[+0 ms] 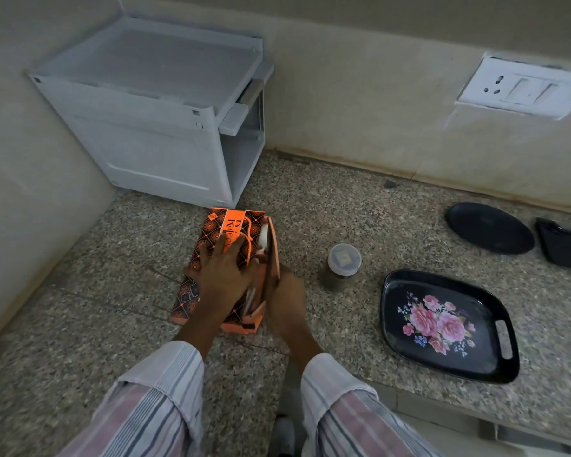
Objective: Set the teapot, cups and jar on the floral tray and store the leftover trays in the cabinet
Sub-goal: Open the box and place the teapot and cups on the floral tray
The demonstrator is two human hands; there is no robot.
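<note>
My left hand [223,270] lies flat on top of the orange bag [225,268], fingers spread, pressing it down; my right hand [285,298] is just beside it, at the open side of the bag, but I cannot tell if it grips the flap or only pushes it, since the picture is blurry there; something white shows inside the bag, maybe a cup, I am not sure.

The jar [342,267] stands on the counter [80,308] just to the right of my right hand; it is not on the tray yet. The floral tray [442,326] lies farther right of the jar, with nothing on it. Past that tray, far from my hands, lie 1 round black tray [490,227] and 1 more dark tray [562,244] at the edge of the view. The white cabinet [155,123] sits in the corner, just beyond the bag, with its open side to the right.

I think I am at the start; I am opening the bag to get the tea things out. I see no teapot. Next I need to hold the bag still with my left hand and slide my right hand in; I should pull slowly, because cups can break.
</note>
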